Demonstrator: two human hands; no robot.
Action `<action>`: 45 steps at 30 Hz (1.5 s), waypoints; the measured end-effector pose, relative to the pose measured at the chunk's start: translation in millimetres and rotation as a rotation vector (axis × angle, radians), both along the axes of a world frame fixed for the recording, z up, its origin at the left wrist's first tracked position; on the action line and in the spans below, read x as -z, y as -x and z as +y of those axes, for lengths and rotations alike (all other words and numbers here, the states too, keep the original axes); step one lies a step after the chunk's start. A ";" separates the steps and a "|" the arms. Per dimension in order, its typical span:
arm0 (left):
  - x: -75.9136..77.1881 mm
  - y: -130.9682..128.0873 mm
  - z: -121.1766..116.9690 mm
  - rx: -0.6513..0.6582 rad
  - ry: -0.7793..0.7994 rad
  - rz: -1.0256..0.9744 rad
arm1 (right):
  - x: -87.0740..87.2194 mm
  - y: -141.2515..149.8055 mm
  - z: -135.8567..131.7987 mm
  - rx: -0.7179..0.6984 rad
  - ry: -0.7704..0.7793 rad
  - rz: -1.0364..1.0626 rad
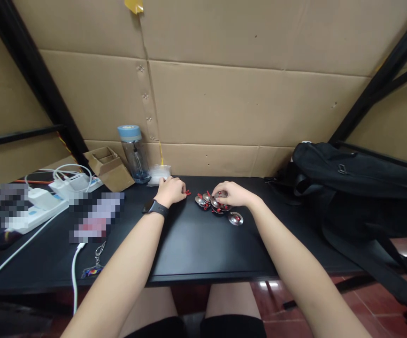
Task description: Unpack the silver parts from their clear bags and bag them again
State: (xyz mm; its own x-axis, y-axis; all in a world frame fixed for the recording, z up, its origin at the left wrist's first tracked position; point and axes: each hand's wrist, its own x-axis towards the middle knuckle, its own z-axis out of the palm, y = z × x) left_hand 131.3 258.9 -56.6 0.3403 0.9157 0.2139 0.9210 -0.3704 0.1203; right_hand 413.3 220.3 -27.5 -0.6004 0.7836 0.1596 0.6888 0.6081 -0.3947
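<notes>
Small metal finger cymbals [217,202] with red cord loops lie in a pile on the black table [192,249]. My right hand [233,193] reaches over the pile, its fingertips closed on one of the cymbals; its fingers cover part of the heap. One separate finger cymbal [236,218] lies just in front of that hand. To the left of the pile, my left hand [172,190], with a dark watch on the wrist, has its fingers curled together at a red cord loop [188,192]. Whatever else is under those fingers is hidden.
Behind my left hand are a clear plastic packet [160,174], a blue-lidded bottle [133,155] and an open cardboard box [110,169]. Power strips [37,213], cables and a keychain [95,265] lie left. A black backpack [358,188] occupies the right side. Cardboard panels stand behind.
</notes>
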 end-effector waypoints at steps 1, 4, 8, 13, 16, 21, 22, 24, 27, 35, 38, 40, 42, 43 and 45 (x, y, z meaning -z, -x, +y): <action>-0.2 1.1 0.2 -0.004 0.002 -0.002 | -0.5 0.6 -1.3 -0.008 -0.012 -0.030; -0.2 1.7 -0.5 -0.017 -0.024 -0.040 | -0.3 -4.5 -2.3 0.026 0.010 -0.103; -3.1 -4.8 -5.9 0.000 -0.097 -0.107 | 2.3 -10.8 0.8 0.074 0.124 -0.102; -11.3 -17.4 -15.5 0.053 -0.157 -0.194 | 1.7 -12.1 4.2 0.115 0.122 0.032; -13.6 -24.1 -21.1 0.146 -0.142 -0.314 | -1.6 -13.2 4.3 0.124 0.084 0.172; -10.9 -34.9 -27.9 0.404 -0.071 -0.580 | -4.3 -8.4 0.2 0.047 0.281 0.514; -10.0 -37.2 -28.8 0.466 -0.044 -0.644 | -3.5 -6.2 -0.7 0.037 0.324 0.585; -8.9 -41.9 -30.7 0.567 0.017 -0.750 | -0.8 -1.7 -2.0 0.024 0.396 0.699; -9.7 -48.0 -34.4 0.628 0.058 -0.803 | 2.9 3.4 -2.4 0.007 0.474 0.795; -20.4 -39.6 -35.8 0.520 -0.087 -0.761 | -1.8 -11.2 -1.8 -0.050 0.553 0.855; -23.2 -27.0 -30.7 0.449 -0.133 -0.818 | -1.9 -20.5 1.9 -0.024 0.528 0.913; -24.4 -22.8 -29.6 0.453 -0.135 -0.820 | -0.3 -23.8 5.1 -0.007 0.498 0.956; -23.9 -25.4 -31.4 0.499 -0.109 -0.793 | 1.7 -23.6 7.4 0.000 0.487 0.967; -22.8 -29.0 -33.2 0.527 -0.091 -0.780 | 2.6 -22.2 7.9 -0.001 0.488 0.965; -19.2 -38.8 -37.4 0.572 -0.072 -0.781 | 4.2 -17.7 7.6 -0.006 0.496 0.964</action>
State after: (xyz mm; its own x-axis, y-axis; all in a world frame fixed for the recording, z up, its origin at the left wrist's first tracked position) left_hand 170.1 221.6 -37.4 0.4690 0.6317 0.6173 0.2697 -0.7679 0.5810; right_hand 431.0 228.0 -31.7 -0.3961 0.8885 0.2318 -0.0450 0.2334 -0.9713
